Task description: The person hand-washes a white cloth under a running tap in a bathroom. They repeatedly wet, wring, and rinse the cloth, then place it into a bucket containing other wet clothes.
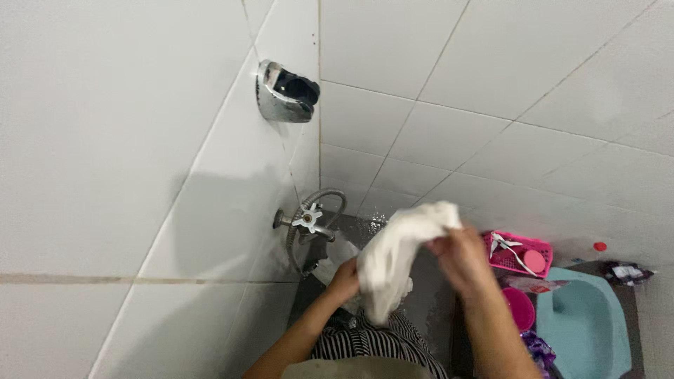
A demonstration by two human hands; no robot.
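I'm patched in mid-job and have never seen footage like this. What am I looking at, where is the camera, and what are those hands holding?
There is one picture, from a camera worn on the person's head, looking down into a white-tiled corner. The left hand and right hand are bare and both grip a crumpled white cloth held up between them. On the wall sit a metal tap with a cross handle and a chrome shower-head holder. Lower right are a pink plastic basket and a light blue squat toilet pan.

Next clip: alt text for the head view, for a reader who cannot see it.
Two bare hands, left and right, hold up a white cloth in a white-tiled corner. A wall tap is left of it; a pink basket and pale blue basin are right.
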